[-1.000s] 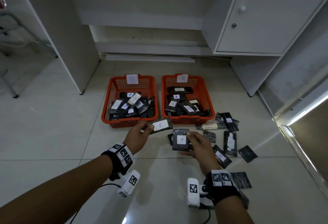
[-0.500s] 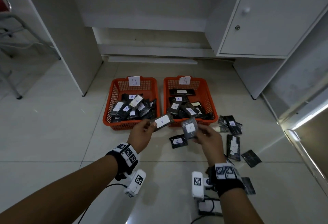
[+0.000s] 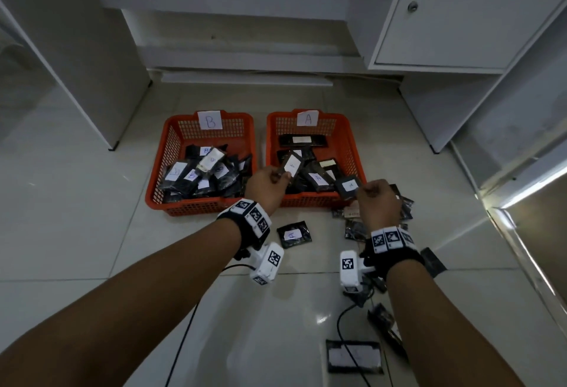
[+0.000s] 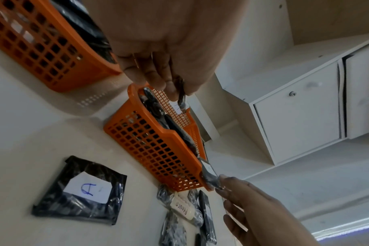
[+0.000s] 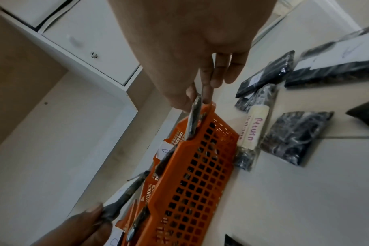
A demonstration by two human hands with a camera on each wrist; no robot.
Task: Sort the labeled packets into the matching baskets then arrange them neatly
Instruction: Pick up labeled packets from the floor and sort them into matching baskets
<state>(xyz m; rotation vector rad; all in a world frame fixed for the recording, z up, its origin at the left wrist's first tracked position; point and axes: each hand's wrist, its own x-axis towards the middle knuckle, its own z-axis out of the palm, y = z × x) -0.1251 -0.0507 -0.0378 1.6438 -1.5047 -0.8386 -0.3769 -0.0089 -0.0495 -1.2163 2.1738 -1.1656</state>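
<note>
Two orange baskets stand side by side on the floor: basket B on the left, basket A on the right, both holding several dark packets. My left hand pinches a dark packet labelled A over the front left of basket A. My right hand pinches another A packet at basket A's front right corner. In the left wrist view the left-hand packet hangs edge-on from the fingertips. One A packet lies on the floor in front of the baskets.
Several loose dark packets and a cream roll marked in purple lie on the tiles right of basket A. More packets and a cable lie near my right forearm. White cabinets stand behind and to the right.
Both hands have moved forward from in front of the baskets, carrying their A packets up over basket A's front edge.
</note>
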